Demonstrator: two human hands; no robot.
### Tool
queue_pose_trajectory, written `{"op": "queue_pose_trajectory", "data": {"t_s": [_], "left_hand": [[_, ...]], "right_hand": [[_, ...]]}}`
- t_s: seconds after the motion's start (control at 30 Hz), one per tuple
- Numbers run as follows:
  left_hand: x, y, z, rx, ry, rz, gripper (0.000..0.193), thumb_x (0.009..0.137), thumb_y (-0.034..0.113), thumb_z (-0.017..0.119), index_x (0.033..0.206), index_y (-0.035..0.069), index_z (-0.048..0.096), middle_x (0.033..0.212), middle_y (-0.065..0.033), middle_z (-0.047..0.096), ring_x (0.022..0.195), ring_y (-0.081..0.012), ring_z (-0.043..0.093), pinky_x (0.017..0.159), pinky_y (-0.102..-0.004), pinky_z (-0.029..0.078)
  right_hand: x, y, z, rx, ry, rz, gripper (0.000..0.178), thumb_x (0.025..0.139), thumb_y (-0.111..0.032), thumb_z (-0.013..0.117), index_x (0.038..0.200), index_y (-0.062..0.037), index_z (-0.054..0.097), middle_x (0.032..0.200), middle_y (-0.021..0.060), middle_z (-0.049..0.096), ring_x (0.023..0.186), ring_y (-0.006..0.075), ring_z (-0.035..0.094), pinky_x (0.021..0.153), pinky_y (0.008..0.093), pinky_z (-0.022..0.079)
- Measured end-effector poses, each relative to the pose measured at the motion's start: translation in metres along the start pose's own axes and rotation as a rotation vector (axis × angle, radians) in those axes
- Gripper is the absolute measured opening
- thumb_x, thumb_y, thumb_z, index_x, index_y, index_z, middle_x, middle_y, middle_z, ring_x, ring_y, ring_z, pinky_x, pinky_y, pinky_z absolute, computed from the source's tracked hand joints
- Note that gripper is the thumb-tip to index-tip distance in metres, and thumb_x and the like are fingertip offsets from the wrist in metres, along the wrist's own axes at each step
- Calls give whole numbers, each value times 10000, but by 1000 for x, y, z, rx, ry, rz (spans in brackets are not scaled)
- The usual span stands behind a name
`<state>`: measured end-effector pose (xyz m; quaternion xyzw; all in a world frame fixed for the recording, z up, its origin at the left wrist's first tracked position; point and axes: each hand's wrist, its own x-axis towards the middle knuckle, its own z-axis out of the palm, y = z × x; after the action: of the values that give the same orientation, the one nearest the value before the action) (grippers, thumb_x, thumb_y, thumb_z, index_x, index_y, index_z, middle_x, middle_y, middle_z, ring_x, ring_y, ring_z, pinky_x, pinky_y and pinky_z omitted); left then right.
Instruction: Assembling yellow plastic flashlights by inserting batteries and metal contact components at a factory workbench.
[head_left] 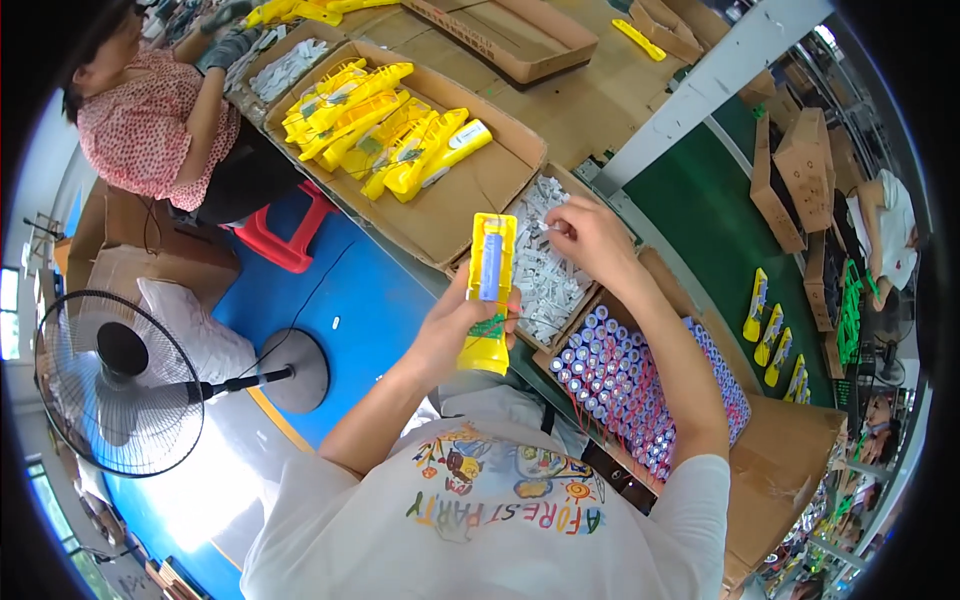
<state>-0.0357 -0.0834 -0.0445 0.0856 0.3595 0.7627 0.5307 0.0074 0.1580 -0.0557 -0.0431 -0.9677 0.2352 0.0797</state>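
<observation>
My left hand point(447, 332) grips a yellow plastic housing point(487, 347), held upright in front of me. Inside the housing lie a blue battery cell point(491, 268) and, lower down, a green circuit board with thin wires. My right hand point(592, 238) is over a box of small white plastic parts point(545, 290), to the right of the housing. Its thumb and fingers pinch a small white part point(549, 226). Just below that box, under my right forearm, many cylindrical cells point(610, 362) with red wires stand packed in a carton.
A cardboard tray point(490, 178) of yellow housings stands at the far left of the bench. More yellow housings point(768, 335) lie on the green surface at right. A co-worker point(150, 140) sits at the upper left near a red stool point(287, 235). A fan point(120, 385) stands at left.
</observation>
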Motion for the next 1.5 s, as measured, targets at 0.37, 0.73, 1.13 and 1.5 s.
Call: {"op": "queue_pose_trajectory", "data": {"t_s": [0.37, 0.73, 1.13, 1.5], "left_hand": [[6, -12, -1, 14, -121, -42, 585, 852, 118, 479, 1392, 122, 255, 1049, -124, 542, 926, -211, 559, 772, -349, 501], [15, -13, 16, 264, -64, 49, 412, 1009, 341, 438, 1317, 114, 284, 1011, -121, 566, 784, -228, 644, 729, -345, 531], [36, -23, 17, 436, -76, 276, 385, 1005, 248, 478, 1296, 47, 325, 1258, -140, 537, 1125, -229, 577, 897, -343, 483], [53, -30, 25, 287, 77, 285, 412, 993, 197, 495, 1328, 58, 300, 1284, -140, 507, 1087, -264, 600, 858, -365, 524]], "right_hand": [[-30, -4, -9, 298, 282, -115, 167, 775, -16, 680, 942, -27, 686, 924, 88, 691, 777, 163, 669, 657, 260, 532], [-31, 3, -12, 277, 215, 58, 196, 856, -43, 588, 1036, -61, 665, 926, 82, 598, 786, 163, 596, 623, 289, 490], [-37, -18, -28, 855, 273, 291, 368, 800, 36, 699, 1157, -9, 621, 984, 51, 621, 811, 71, 584, 719, 214, 505], [-35, -6, -36, 1103, 146, 353, 415, 795, 55, 675, 1196, -10, 591, 1064, 81, 634, 916, 103, 620, 821, 246, 525]]}}
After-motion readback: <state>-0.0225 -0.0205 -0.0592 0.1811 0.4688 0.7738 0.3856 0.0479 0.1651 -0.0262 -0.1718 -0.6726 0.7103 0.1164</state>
